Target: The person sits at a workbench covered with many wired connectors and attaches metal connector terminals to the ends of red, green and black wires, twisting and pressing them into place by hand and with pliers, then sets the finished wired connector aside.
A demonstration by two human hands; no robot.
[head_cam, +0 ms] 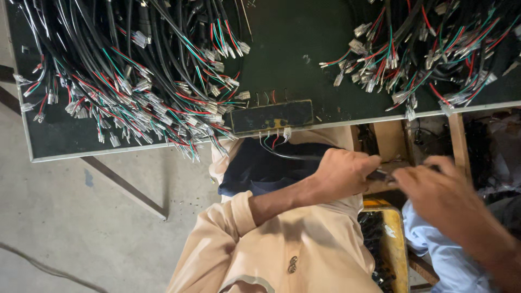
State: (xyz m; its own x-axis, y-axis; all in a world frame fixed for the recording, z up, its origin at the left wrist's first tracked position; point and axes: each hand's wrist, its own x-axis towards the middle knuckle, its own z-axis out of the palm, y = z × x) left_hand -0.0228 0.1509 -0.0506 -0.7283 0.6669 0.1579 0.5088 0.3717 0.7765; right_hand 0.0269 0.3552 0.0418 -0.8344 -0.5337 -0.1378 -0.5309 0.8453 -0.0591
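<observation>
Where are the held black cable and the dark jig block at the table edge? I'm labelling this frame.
black cable [296, 157], head view, sheath left of the fist.
dark jig block [271, 116], head view, top face.

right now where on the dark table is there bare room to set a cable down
Free: the bare table top between the left wire pile and the right wire pile, above the dark jig block. Crowded: both piles, and the near edge by the left hand and right hand.

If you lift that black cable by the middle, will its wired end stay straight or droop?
The cable probably droops: it already curves between the left hand and its loose wires. Likely light, since it hangs unsupported. The thin wires look easily bent.
</observation>
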